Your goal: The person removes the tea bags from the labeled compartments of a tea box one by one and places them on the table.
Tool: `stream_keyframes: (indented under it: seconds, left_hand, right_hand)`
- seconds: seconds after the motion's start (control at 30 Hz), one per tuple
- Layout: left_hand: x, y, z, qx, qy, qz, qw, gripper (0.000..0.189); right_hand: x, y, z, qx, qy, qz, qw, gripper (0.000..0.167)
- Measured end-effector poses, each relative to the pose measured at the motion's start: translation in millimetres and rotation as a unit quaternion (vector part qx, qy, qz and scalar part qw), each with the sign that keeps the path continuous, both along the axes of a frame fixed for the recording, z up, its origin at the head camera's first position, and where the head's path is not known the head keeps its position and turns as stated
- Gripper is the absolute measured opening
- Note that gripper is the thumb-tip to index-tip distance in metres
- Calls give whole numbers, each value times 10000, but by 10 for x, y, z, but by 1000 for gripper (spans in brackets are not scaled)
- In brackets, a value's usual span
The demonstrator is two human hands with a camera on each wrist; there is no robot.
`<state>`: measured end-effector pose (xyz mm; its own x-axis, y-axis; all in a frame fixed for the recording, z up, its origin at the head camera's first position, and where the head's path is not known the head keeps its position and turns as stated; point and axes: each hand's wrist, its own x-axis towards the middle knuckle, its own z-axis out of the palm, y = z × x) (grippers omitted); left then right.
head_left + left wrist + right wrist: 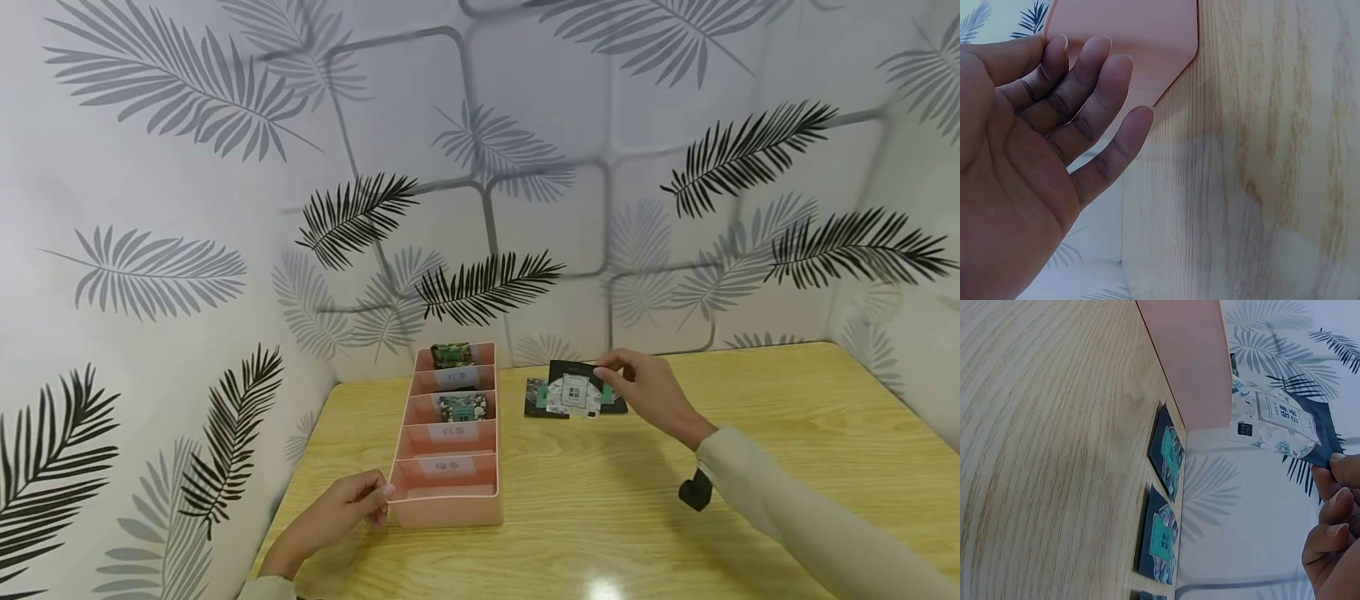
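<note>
My right hand (651,392) pinches a dark tea packet (576,388) with a pale floral front by its upper corner, in the air above the table. Below and behind it lie other tea packets (1161,540) with green labels, partly covered in the head view. With thumb and index finger my left hand (341,510) grips the near left corner of a pink divided box (450,510); its other fingers are spread loosely in the left wrist view. Inside the box, a green-labelled packet (463,408) sits in a middle compartment and a green patterned packet (452,356) in the far one.
White labels (447,466) with printed characters mark the box's dividers. The wooden table (720,533) meets a leaf-patterned wall (540,225) behind the box and packets. A black heart-shaped piece (696,492) hangs by the right sleeve.
</note>
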<state>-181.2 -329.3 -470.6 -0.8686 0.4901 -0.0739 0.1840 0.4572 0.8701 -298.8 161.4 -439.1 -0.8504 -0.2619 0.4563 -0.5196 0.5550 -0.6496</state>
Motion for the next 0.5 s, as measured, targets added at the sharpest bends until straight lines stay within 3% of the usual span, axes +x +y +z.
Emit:
stream_keyframes:
  seconds: [0.5]
  left_hand:
    - [9,1,-2,32,12,-16,10000,36]
  right_hand:
    - [-33,408,-141,89,46,-542,9985,16]
